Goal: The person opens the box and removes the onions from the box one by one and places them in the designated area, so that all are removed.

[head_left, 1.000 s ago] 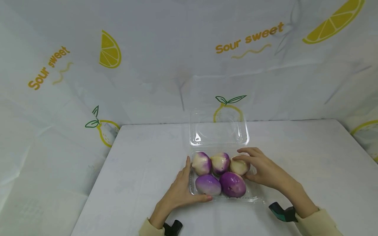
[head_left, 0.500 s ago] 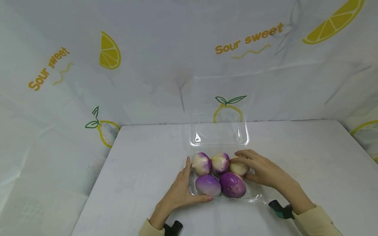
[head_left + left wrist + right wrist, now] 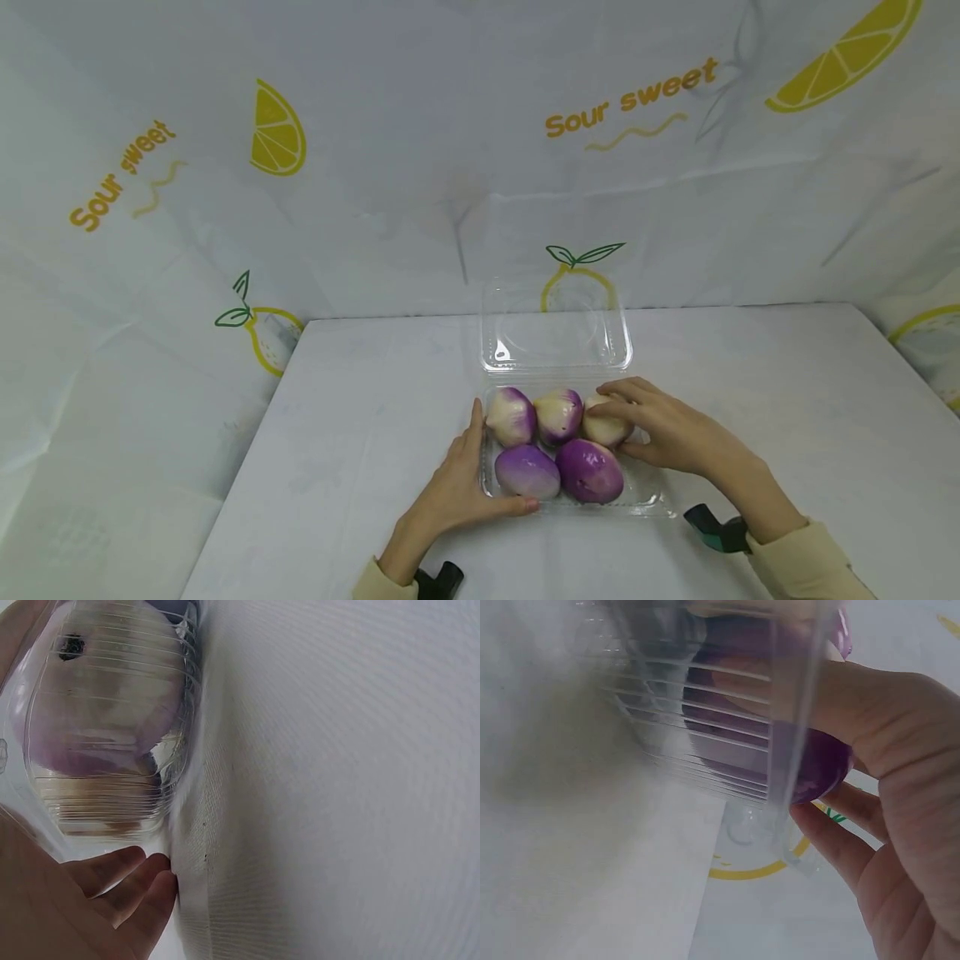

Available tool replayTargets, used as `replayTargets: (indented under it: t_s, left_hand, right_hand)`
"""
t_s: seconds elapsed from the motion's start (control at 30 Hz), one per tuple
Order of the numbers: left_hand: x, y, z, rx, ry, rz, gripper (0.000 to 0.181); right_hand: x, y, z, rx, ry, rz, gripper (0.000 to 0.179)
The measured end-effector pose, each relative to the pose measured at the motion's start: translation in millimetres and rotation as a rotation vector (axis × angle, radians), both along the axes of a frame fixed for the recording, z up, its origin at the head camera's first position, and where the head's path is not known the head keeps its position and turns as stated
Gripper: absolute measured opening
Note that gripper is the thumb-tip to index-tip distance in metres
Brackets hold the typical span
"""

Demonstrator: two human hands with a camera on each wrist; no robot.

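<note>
A clear plastic clamshell box [image 3: 647, 493] lies on the table with its lid [image 3: 555, 337] folded back. Inside sit several purple-and-cream turnips, among them a deep purple turnip [image 3: 590, 472] at the front. My right hand [image 3: 675, 429] reaches over the box's right side and grips the back-right turnip [image 3: 606, 420]; in the right wrist view, the thumb shows behind the ribbed wall beside the turnip's purple skin [image 3: 817, 769]. At the box's front-left corner is my left hand [image 3: 457, 483], its thumb along the front rim and straight fingers against the left wall.
A white cloth covers the table [image 3: 375, 400]. Behind it hangs a pale sheet [image 3: 420, 167] printed with lemons and lettering. Each wrist wears a dark strap mount, such as the right mount [image 3: 716, 531].
My right hand has shifted slightly left and in over the back-right turnip, its fingers drawn closer around it. The left hand and the box have barely moved.
</note>
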State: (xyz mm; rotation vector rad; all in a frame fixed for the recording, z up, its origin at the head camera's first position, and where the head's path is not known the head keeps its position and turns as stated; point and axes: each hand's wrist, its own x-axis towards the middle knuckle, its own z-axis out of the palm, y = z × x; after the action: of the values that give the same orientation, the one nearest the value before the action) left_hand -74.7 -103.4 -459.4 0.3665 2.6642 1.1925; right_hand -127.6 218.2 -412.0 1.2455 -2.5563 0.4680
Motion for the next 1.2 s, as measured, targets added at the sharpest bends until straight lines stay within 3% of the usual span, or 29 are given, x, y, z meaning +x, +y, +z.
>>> replayTargets:
  t_s: [0.6,0.87,1.2]
  left_hand:
    - [0.5,0.4,1.9,0.007,0.014,-0.009,0.145]
    - [0.8,0.7,1.8,0.017,0.015,-0.013,0.145]
    - [0.4,0.7,1.1,0.018,0.014,-0.014,0.145]
  right_hand:
    - [0.6,6,11.3,-0.058,0.038,-0.03,0.066]
    - [4.3,11,17.5,-0.07,-0.036,-0.096,0.069]
    - [6.1,17,21.5,-0.144,-0.039,-0.123,0.071]
